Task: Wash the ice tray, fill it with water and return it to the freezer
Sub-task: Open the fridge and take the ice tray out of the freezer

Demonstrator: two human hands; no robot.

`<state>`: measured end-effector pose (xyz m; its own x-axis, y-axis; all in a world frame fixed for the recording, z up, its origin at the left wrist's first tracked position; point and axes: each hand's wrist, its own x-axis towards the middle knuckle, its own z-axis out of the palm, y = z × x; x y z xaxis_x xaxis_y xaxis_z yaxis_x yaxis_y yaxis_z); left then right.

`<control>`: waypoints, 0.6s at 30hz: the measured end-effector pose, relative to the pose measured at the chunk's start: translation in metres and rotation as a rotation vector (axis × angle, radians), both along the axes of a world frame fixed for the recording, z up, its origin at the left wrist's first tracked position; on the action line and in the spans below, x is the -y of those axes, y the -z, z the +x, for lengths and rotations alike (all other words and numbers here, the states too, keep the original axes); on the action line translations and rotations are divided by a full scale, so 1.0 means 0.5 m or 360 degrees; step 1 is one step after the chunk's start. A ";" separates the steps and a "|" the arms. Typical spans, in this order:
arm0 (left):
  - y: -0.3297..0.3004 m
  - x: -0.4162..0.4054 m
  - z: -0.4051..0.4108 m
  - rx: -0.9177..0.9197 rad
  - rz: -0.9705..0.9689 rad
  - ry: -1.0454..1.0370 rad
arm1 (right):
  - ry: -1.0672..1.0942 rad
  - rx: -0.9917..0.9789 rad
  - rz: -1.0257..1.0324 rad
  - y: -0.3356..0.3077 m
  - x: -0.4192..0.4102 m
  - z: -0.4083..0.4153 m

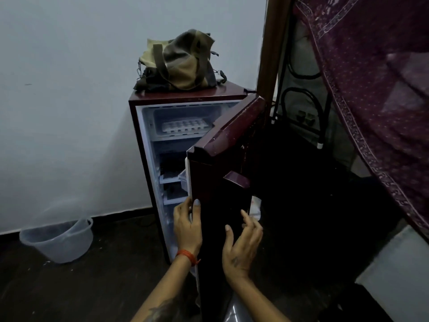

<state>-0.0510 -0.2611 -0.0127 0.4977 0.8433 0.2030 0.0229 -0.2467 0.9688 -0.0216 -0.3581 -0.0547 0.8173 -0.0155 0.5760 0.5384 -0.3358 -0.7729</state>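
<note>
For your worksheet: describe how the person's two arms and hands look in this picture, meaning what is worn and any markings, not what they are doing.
Both forearms are bare, with no sleeves in view. The left hand has an orange-red thread band around its wrist, and a dark tattoo marks the left forearm lower down. The right hand bears a small dark tattoo on its back. No rings or watch show.

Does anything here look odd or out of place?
A little. A slumped cloth bag sits on top of the fridge, and a clear plastic bucket stands tilted on the floor by the wall. Nothing looks spilled.
</note>
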 end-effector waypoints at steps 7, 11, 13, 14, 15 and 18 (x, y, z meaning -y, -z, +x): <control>0.013 0.066 0.013 0.0101 0.0125 0.0155 | -0.0024 0.0296 -0.0273 -0.018 0.055 -0.024; 0.013 0.107 0.027 0.0186 0.0250 0.0220 | -0.0039 0.0274 -0.0319 -0.018 0.085 -0.012; 0.010 0.130 0.037 0.0226 0.0320 0.0237 | -0.0025 0.0212 -0.0274 -0.020 0.105 -0.004; 0.009 0.140 0.044 0.0240 0.0329 0.0245 | -0.0018 0.0189 -0.0260 -0.022 0.117 0.002; 0.007 0.151 0.053 0.0248 0.0321 0.0255 | -0.0009 0.0175 -0.0258 -0.022 0.129 0.010; 0.006 0.188 0.083 0.0218 0.0338 0.0251 | 0.0022 0.0163 -0.0299 -0.021 0.173 0.039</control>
